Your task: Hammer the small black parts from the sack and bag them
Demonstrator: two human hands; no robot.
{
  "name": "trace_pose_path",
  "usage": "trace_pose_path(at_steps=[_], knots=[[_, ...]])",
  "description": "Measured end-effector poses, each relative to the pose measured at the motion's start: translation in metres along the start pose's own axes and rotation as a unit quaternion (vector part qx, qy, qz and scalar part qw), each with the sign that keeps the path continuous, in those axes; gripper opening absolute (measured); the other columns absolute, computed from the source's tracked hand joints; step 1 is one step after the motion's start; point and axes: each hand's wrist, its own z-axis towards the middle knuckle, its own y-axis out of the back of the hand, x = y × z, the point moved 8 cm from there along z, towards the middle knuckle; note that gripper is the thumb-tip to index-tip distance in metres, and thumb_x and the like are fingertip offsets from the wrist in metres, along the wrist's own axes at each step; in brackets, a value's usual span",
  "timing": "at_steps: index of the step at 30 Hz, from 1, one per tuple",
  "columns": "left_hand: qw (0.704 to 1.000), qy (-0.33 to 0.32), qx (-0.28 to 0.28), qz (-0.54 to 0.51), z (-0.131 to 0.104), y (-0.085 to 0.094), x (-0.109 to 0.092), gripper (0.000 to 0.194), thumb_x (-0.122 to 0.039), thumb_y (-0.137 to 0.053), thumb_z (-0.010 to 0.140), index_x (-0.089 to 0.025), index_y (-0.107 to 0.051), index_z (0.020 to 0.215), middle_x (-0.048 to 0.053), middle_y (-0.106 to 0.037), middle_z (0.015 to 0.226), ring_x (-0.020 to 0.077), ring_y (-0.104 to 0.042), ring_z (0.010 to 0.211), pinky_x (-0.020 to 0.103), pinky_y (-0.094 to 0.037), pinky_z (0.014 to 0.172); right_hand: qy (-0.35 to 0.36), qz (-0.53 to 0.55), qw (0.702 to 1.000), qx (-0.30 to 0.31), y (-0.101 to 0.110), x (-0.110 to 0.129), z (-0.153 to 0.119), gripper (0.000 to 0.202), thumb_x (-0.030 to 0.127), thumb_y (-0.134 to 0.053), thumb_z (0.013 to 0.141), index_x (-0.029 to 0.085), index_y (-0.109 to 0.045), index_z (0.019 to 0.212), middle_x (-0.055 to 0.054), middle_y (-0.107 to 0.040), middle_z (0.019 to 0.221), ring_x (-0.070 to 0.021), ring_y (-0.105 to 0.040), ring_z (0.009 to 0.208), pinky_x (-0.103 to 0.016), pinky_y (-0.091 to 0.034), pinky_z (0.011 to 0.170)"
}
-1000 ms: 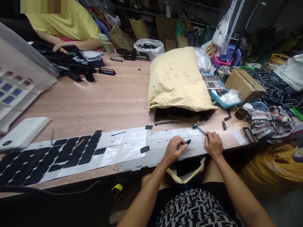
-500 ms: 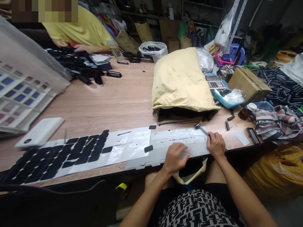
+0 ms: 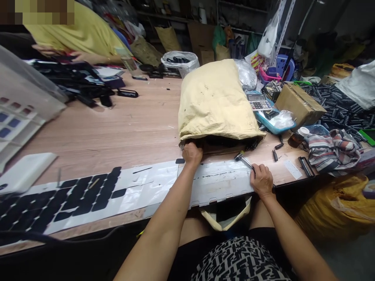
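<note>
Across the middle of the wooden table sprawls the tan sack, open end toward the wearer, and the left hand is right at the left corner of that mouth! Fingertips lost under the edge, so no telling whether they're gripping or open. It looks bulky and probably heavy, its skin soft and creasing, liable to sag; a fistful of gathered cloth with support underneath seems the safest hold, since the loose lip could fold or spill. Just in front, the hammer slants over the pale sheet, the right hand curled closed around its handle end: slim, stiff, likely head-heavy, best held there. Farther left, flat black pieces look light and slidy.
</note>
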Motion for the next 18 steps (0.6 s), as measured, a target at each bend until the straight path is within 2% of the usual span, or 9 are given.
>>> trace_pose_path(at_steps=[2, 4, 5, 7, 10, 13, 18], knots=[[0.999, -0.032, -0.011, -0.030, -0.009, 0.004, 0.000, 0.032, -0.023, -0.063, 0.082, -0.010, -0.072, 0.110, 0.019, -0.067, 0.103, 0.0343, -0.064, 0.100, 0.045, -0.051, 0.087, 0.000, 0.001, 1.000, -0.001, 0.001, 0.000, 0.000, 0.027, 0.027, -0.051, 0.094, 0.021, -0.066, 0.117, -0.007, -0.059, 0.095, -0.0226, -0.046, 0.088, -0.033, -0.034, 0.077], [0.992, -0.095, -0.011, -0.079, -0.027, 0.007, -0.005, 0.032, -0.023, -0.062, 0.082, -0.013, -0.072, 0.111, 0.014, -0.067, 0.102, 0.0284, -0.064, 0.094, 0.040, -0.051, 0.086, 0.002, 0.004, 1.000, -0.004, 0.001, 0.000, 0.000, 0.028, 0.027, -0.051, 0.094, 0.021, -0.065, 0.117, -0.008, -0.059, 0.095, -0.0227, -0.046, 0.088, -0.033, -0.034, 0.077], [0.984, -0.137, 0.009, -0.112, -0.041, 0.005, -0.009, 0.032, -0.025, -0.062, 0.083, -0.015, -0.072, 0.111, 0.011, -0.067, 0.101, 0.0250, -0.063, 0.088, 0.038, -0.051, 0.083, 0.002, 0.005, 1.000, -0.005, 0.001, 0.000, 0.000, 0.027, 0.026, -0.051, 0.094, 0.021, -0.065, 0.116, -0.008, -0.059, 0.095, -0.0228, -0.046, 0.088, -0.033, -0.034, 0.077], [0.953, -0.230, 0.083, -0.179, -0.074, -0.005, -0.019, 0.030, -0.029, -0.062, 0.085, -0.019, -0.073, 0.111, 0.006, -0.067, 0.098, 0.0193, -0.061, 0.080, 0.032, -0.051, 0.076, 0.001, 0.007, 1.000, -0.005, 0.001, 0.000, 0.000, 0.027, 0.026, -0.050, 0.094, 0.021, -0.066, 0.116, -0.008, -0.059, 0.095, -0.0228, -0.046, 0.088, -0.033, -0.034, 0.077], [0.901, -0.329, 0.181, -0.219, -0.125, -0.023, -0.029, 0.024, -0.029, -0.062, 0.086, -0.022, -0.073, 0.107, 0.003, -0.067, 0.095, 0.0176, -0.061, 0.082, 0.030, -0.050, 0.076, -0.003, 0.006, 1.000, 0.000, 0.001, 0.000, 0.000, 0.027, 0.027, -0.050, 0.095, 0.022, -0.066, 0.116, -0.008, -0.059, 0.095, -0.0228, -0.046, 0.089, -0.032, -0.034, 0.077], [0.901, -0.347, 0.183, -0.185, -0.148, -0.035, -0.031, 0.021, -0.024, -0.065, 0.085, -0.023, -0.073, 0.104, 0.003, -0.067, 0.093, 0.0206, -0.062, 0.092, 0.033, -0.049, 0.084, -0.006, 0.004, 1.000, 0.008, 0.001, 0.001, -0.001, 0.027, 0.028, -0.050, 0.095, 0.022, -0.066, 0.116, -0.007, -0.059, 0.095, -0.0225, -0.046, 0.088, -0.032, -0.034, 0.078], [0.918, -0.342, 0.151, -0.132, -0.149, -0.044, -0.039, 0.019, -0.031, -0.070, 0.084, -0.023, -0.074, 0.101, 0.003, -0.067, 0.090, 0.0217, -0.060, 0.090, 0.035, -0.046, 0.084, -0.004, 0.004, 1.000, 0.010, 0.000, -0.002, 0.001, 0.030, 0.031, -0.052, 0.097, 0.021, -0.065, 0.122, -0.007, -0.061, 0.097, -0.0222, -0.048, 0.089, -0.032, -0.035, 0.077]])
